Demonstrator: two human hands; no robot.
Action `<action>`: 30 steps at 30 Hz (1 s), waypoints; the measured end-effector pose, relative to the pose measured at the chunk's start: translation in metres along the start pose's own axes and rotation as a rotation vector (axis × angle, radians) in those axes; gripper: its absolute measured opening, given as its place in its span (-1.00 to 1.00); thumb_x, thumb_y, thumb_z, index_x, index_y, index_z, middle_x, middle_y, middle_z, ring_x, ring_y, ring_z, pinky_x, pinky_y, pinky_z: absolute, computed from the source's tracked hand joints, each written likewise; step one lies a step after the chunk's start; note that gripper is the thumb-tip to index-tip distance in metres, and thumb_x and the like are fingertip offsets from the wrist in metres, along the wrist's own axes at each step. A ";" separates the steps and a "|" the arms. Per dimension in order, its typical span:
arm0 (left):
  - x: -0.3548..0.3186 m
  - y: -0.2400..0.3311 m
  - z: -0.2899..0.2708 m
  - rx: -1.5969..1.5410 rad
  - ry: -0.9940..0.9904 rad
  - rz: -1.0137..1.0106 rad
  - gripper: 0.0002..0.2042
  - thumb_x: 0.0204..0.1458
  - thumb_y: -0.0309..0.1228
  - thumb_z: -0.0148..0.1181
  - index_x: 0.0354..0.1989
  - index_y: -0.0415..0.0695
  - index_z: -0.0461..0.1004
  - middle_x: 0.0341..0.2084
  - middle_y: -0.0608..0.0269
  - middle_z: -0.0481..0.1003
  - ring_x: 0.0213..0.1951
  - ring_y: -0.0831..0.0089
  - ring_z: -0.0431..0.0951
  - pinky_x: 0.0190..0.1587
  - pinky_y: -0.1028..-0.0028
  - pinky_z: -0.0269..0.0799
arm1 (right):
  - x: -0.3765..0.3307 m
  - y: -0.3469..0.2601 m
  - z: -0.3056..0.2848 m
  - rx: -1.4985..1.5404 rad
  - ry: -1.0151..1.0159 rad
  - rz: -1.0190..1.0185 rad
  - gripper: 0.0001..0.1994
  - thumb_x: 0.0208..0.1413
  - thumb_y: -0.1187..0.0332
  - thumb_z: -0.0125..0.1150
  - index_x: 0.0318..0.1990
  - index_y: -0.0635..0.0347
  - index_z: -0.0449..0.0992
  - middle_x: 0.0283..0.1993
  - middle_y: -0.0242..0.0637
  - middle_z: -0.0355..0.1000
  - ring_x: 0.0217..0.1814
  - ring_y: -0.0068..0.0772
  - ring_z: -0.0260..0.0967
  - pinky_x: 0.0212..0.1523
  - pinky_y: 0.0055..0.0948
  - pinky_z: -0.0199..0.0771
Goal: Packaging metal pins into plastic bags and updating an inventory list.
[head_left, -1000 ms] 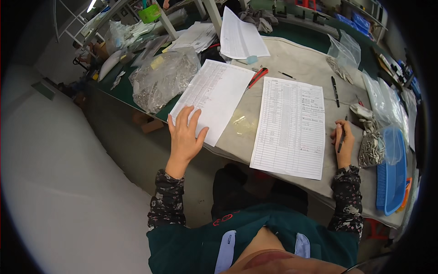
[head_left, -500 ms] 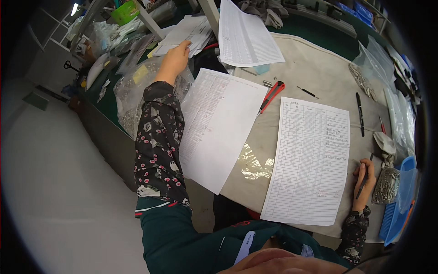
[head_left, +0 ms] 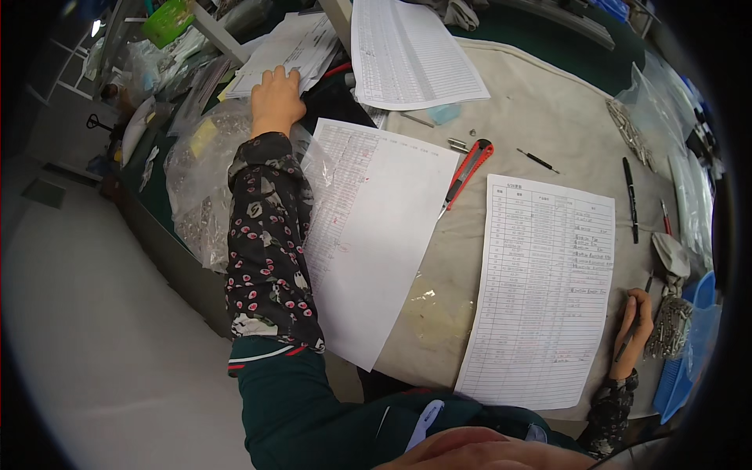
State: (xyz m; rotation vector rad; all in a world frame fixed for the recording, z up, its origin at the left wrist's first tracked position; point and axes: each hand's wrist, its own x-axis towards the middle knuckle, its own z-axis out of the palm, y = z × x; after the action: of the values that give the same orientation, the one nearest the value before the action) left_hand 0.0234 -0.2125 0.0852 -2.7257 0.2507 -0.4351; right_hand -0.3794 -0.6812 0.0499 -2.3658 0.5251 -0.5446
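My left hand (head_left: 278,100) reaches to the far left and rests at the near edge of a pile of papers (head_left: 301,39), fingers slightly apart and pointing away from me. Under that forearm lies a clear plastic bag (head_left: 192,168), partly covered by the sleeve. My right hand (head_left: 636,323) is at the right side of the table, closed around a thin dark pen (head_left: 626,341). Beside it lies a printed table sheet with handwritten entries (head_left: 540,290). Another printed sheet (head_left: 392,211), with some red marks, lies between my arms.
A red utility knife (head_left: 470,168) lies by the middle sheet, near small metal pieces (head_left: 458,145). Another list (head_left: 407,59) leans at the back. To the right are a black marker (head_left: 630,200), a bag of metal parts (head_left: 670,325) and a blue tray (head_left: 675,388).
My left hand has drawn back and left on the paper pile, its fingers now turned away from me. The view has shifted slightly. My right hand stays put with the pen.
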 end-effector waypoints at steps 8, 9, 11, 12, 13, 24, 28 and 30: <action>0.002 -0.004 0.003 -0.019 -0.044 0.052 -0.61 -0.12 -0.31 0.11 -0.03 0.02 0.39 -0.13 0.16 0.41 -0.02 0.21 0.40 -0.09 0.17 0.34 | 0.000 -0.002 -0.002 -0.040 -0.010 0.001 -0.89 0.21 0.48 -0.10 -0.26 0.31 0.37 -0.49 -0.46 0.20 -0.54 -0.71 0.00 -0.51 -0.69 0.05; 0.003 -0.003 0.002 -0.043 -0.058 0.044 -0.59 -0.11 -0.26 0.10 -0.01 0.02 0.38 -0.10 0.15 0.41 -0.01 0.19 0.40 -0.07 0.16 0.33 | 0.000 -0.004 -0.002 -0.043 0.012 -0.013 -0.89 0.21 0.48 -0.10 -0.26 0.31 0.37 -0.49 -0.46 0.20 -0.54 -0.71 0.00 -0.52 -0.69 0.05; 0.010 -0.006 0.001 -0.140 -0.070 -0.058 -0.56 -0.12 -0.22 0.10 0.02 0.03 0.37 -0.06 0.13 0.40 0.01 0.19 0.39 -0.04 0.14 0.31 | 0.000 -0.003 0.001 -0.043 0.010 -0.026 -0.89 0.21 0.48 -0.10 -0.26 0.30 0.37 -0.49 -0.46 0.20 -0.55 -0.71 0.01 -0.52 -0.69 0.05; 0.012 -0.007 0.002 -0.241 -0.078 -0.156 -0.53 -0.13 -0.19 0.10 0.04 0.04 0.36 -0.03 0.11 0.38 0.03 0.18 0.38 -0.01 0.13 0.28 | 0.000 -0.002 0.001 -0.047 0.015 -0.036 -0.88 0.21 0.47 -0.10 -0.26 0.30 0.37 -0.50 -0.46 0.20 -0.55 -0.71 0.01 -0.52 -0.68 0.05; 0.013 -0.007 0.003 -0.238 -0.081 -0.158 -0.53 -0.13 -0.19 0.10 0.04 0.04 0.36 -0.03 0.11 0.38 0.03 0.18 0.38 -0.01 0.13 0.28 | 0.000 -0.002 0.001 -0.045 0.011 -0.036 -0.88 0.21 0.47 -0.10 -0.26 0.30 0.37 -0.50 -0.46 0.20 -0.55 -0.71 0.01 -0.52 -0.68 0.05; 0.030 0.016 0.012 -0.029 -0.127 -0.244 -0.57 -0.10 -0.16 0.11 -0.04 -0.07 0.40 -0.16 0.04 0.48 -0.07 0.12 0.48 -0.06 0.10 0.33 | -0.001 -0.003 -0.003 -0.053 -0.008 0.003 -0.89 0.20 0.48 -0.10 -0.27 0.31 0.37 -0.50 -0.45 0.19 -0.54 -0.70 0.01 -0.51 -0.67 0.04; 0.037 0.001 0.020 0.010 -0.046 -0.156 -0.72 -0.02 -0.30 0.02 -0.15 -0.12 0.43 -0.30 0.05 0.53 -0.26 0.04 0.56 -0.22 0.14 0.44 | 0.000 -0.004 -0.001 -0.045 -0.017 0.024 -0.89 0.19 0.49 -0.11 -0.27 0.31 0.37 -0.51 -0.45 0.19 -0.54 -0.70 0.01 -0.50 -0.67 0.04; 0.036 -0.007 0.023 0.000 0.205 -0.160 -0.80 0.02 -0.38 -0.07 -0.24 -0.18 0.38 -0.41 -0.02 0.54 -0.33 -0.03 0.55 -0.27 0.10 0.44 | 0.000 -0.004 -0.001 -0.057 -0.012 0.017 -0.89 0.20 0.49 -0.11 -0.28 0.31 0.37 -0.52 -0.46 0.19 -0.55 -0.69 0.01 -0.51 -0.67 0.04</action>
State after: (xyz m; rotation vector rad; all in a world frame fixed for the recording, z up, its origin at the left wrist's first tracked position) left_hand 0.0658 -0.2067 0.0771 -2.7120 0.0850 -0.7610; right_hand -0.3790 -0.6785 0.0535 -2.4152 0.5614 -0.5140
